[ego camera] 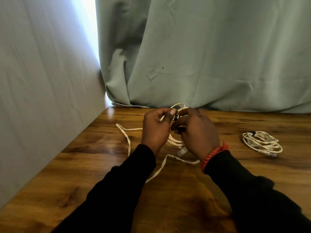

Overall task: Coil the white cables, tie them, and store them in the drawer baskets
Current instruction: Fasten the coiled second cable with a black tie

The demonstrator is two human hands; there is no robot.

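Table (87, 165): wooden top; green curtain (202, 47) hangs at its 12 o'clock edge.
Finished coil (261, 142): tied white network cable, lying at 3 o'clock, well apart from the hands.
Cable in work (127, 143): white, part-coiled in the hands at centre; loose tail trails toward 9 and 6 o'clock.
Right hand (197, 132): fingers curled round the gathered loops.
Left hand (156, 130): thumb and forefinger pinch a small black tie (175, 117) against the loops.
Advice: probably gather the loose tail into the coil first, keep loops even, then cinch the tie snugly.
Drawer baskets: not in view.
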